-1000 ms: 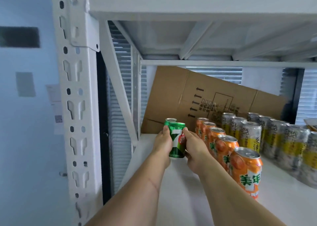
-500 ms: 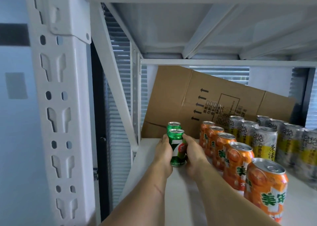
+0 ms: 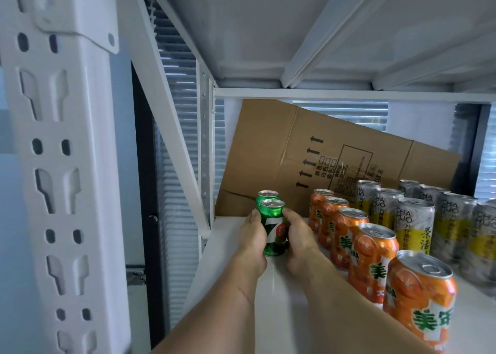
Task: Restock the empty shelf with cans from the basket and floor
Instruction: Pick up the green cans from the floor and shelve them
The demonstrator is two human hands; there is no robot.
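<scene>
A: Nearest on the white shelf point(image 3: 281, 305), what do you count?

B: Five orange cans point(image 3: 371, 249) in a row running away from the camera along the right. Beyond them, silver-and-yellow cans point(image 3: 414, 223) in rows; seven or so show, the rest cut off by the frame edge.

A: And the green ones?

B: Two. The front green can point(image 3: 273, 226) stands upright on the shelf, left of the orange row, with the rear green can point(image 3: 267, 195) just behind it.

A: The hands?

B: Both arms reach forward. The left hand point(image 3: 251, 242) and right hand point(image 3: 299, 239) each grasp the front green can from its own side, thumbs up near its rim.

A: Farthest back?

B: One flattened cardboard box point(image 3: 308, 149), tilted, leaning behind the cans.
</scene>
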